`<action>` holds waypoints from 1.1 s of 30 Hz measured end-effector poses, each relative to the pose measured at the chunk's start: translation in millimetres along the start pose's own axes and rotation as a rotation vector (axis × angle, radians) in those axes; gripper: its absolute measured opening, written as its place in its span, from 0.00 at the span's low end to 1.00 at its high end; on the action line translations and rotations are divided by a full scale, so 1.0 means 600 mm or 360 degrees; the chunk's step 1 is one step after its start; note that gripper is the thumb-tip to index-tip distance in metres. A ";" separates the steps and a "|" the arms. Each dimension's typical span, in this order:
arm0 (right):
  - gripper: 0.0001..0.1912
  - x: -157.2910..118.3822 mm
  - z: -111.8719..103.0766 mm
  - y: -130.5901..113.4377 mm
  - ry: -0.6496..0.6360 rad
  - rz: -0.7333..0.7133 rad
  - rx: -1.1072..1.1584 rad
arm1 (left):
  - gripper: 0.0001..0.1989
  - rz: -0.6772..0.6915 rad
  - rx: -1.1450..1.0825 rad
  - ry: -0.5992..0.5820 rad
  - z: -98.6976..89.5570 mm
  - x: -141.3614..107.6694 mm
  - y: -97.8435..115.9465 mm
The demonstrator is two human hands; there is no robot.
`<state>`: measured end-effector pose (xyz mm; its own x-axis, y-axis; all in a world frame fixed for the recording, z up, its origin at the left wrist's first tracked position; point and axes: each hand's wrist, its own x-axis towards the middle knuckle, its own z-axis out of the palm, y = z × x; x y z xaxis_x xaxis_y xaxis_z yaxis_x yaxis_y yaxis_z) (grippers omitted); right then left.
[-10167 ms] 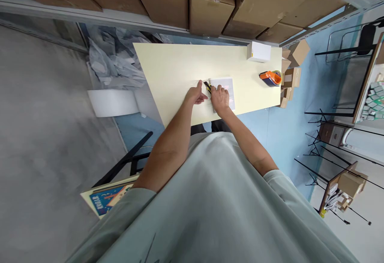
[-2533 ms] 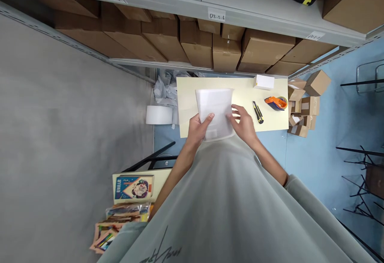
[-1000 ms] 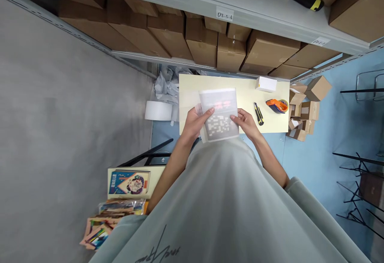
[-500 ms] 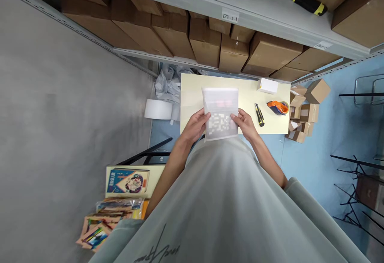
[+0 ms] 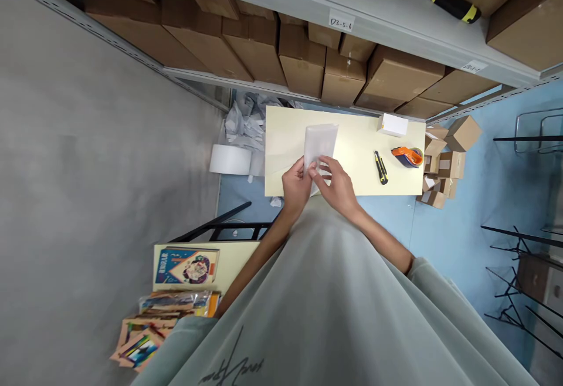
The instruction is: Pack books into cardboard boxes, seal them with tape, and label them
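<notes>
A translucent white pouch is held upright above the pale yellow table, its visible face now narrow, as if folded or turned. My left hand is closed on its left edge, thumb towards the front. My right hand reaches across its lower right part, thumb close to the left thumb and fingers bent over the pouch. Part of the lower pouch is hidden behind the hands. To the right on the table lie a yellow-and-black box cutter and an orange-and-blue tape dispenser.
A small white box stands at the back of the table. Shelves with cardboard boxes run overhead. A white roll and crumpled paper are at left, small cartons at right, books at lower left.
The pouch went from flat and wide, with small pale blocks showing through, to a narrower shape. My right hand moved left, close to my left hand.
</notes>
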<state>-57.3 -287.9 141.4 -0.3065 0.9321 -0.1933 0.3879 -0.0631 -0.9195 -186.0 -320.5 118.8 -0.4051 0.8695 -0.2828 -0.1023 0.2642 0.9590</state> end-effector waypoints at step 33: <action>0.36 0.071 -0.002 0.095 0.0333 0.0351 -0.0111 | 0.37 -0.0676 -0.0448 -0.0309 -0.163 0.085 -0.094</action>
<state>-47.2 -251.5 81.0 -0.0257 0.9523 -0.3042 0.4862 -0.2540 -0.8361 -289.8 -332.0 52.1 -0.1026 0.7788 -0.6189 -0.4707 0.5101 0.7199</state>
